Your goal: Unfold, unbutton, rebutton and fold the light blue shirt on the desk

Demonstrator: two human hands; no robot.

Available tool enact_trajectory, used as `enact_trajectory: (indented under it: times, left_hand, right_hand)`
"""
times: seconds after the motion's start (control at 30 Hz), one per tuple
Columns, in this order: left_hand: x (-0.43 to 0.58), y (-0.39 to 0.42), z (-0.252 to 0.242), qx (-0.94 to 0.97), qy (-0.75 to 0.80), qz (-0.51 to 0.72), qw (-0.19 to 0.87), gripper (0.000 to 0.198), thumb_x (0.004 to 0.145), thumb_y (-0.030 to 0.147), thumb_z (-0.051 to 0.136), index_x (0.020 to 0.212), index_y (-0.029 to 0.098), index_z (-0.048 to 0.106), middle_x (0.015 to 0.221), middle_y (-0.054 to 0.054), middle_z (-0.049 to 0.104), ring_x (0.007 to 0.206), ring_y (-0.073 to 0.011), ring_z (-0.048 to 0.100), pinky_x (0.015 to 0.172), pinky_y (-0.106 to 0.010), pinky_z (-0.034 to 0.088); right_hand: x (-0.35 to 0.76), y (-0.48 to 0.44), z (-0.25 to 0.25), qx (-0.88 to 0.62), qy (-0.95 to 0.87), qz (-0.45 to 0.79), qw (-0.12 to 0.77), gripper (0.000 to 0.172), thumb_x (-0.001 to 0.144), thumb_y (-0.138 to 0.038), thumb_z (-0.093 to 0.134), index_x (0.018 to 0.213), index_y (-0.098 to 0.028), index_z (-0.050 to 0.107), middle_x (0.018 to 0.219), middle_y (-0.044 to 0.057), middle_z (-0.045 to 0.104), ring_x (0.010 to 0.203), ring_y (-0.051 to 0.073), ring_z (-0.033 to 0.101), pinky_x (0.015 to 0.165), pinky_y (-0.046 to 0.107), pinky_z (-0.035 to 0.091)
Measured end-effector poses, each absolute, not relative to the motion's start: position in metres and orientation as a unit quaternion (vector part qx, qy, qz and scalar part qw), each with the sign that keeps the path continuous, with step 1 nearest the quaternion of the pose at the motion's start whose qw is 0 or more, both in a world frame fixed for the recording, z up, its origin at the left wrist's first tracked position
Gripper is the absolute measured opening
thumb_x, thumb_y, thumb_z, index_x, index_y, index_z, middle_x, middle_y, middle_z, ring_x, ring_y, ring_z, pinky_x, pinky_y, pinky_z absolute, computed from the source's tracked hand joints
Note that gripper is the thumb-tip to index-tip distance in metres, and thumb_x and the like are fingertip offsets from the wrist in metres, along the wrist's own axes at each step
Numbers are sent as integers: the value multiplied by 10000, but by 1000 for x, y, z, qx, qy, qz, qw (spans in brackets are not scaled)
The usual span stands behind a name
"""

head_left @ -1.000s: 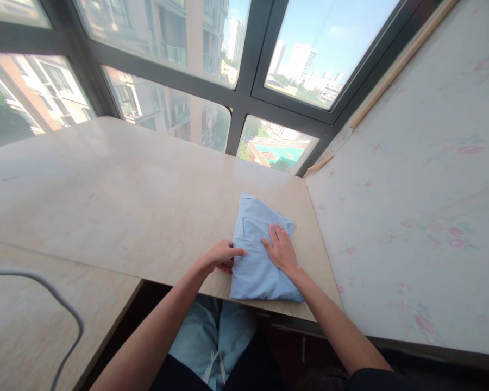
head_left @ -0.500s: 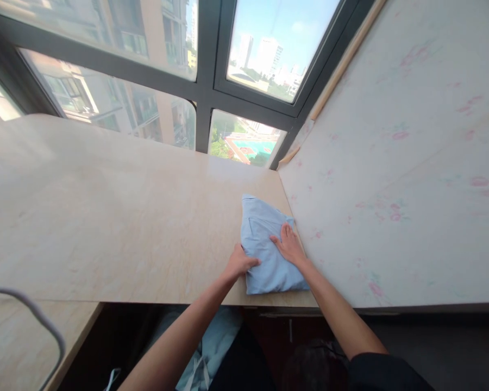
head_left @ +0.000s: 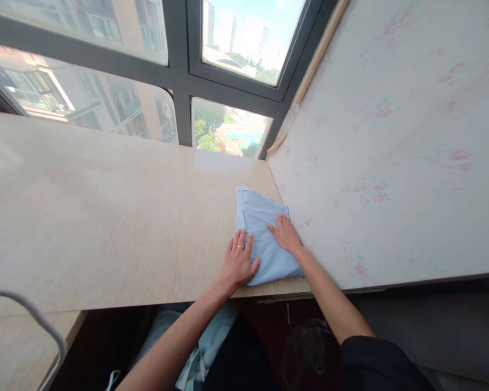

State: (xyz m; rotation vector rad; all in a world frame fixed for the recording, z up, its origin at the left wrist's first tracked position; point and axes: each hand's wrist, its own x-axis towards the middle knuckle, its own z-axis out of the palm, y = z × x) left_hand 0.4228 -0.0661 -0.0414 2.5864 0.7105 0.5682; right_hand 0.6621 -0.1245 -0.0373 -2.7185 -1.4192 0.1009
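A folded light-blue cloth item point(head_left: 264, 255) lies flat on the marbled sill point(head_left: 146, 228), close against the right-hand wall; what kind of garment or linen it is, I cannot tell. My left hand point(head_left: 239, 260), with a ring on one finger, rests over its left edge, fingers apart and pointing toward the window. On its right side, my right hand point(head_left: 284, 232) lies flat with the thumb spread from the fingers. Both palms face down on the fabric.
Beyond the sill stands a dark-framed window point(head_left: 183, 87). The wall point(head_left: 391, 163) at right has faded floral paper, peeling by the frame. A grey cable point(head_left: 32, 309) curves across the lower left. Pale-blue fabric point(head_left: 207, 336) shows below the sill's front edge.
My left hand has gone from gripping the cloth's left edge to lying spread on top of it. My right hand stays on the cloth. The view has shifted slightly.
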Motion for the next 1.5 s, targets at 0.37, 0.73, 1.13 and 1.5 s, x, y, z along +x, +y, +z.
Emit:
enact_trajectory:
  times: [0.37,0.73,1.13,1.5]
  left_hand:
    - [416,-46,-41,947,158,158,232,670,946,500,431,1526,188,308,1621,-146,177,1502,-297,133,1190,-509,202]
    - [423,-51,-34,919,169,196,298,613,947,462,453,1490,189,370,1608,-137,235,1498,-271,169,1193,-516,207]
    - [326,6,-38,786,302,311,440,261,895,255,468,992,188,700,973,-79,739,876,-188,672,843,-343,525]
    - [235,41,-39,539,432,483,538,301,834,391,575,966,144,687,766,-52,704,699,-163,660,677,-295,550]
  right_hand:
    - [555,-170,-30,-860,-500,-76,75,751,992,-586,215,1484,-43,374,1564,230,295,1471,328,233,1168,521,224]
    - [568,-198,-49,-896,-415,-36,154,797,971,-614,166,1425,-31,465,1515,241,384,1447,350,285,1176,553,186]
    - [445,-93,1,-652,-462,246,548,439,933,-537,499,1077,-177,706,1082,131,727,1015,257,686,943,439,528]
    - [410,-34,-48,-623,-339,300,638,412,840,-555,614,914,-156,688,793,76,717,670,179,672,635,315,577]
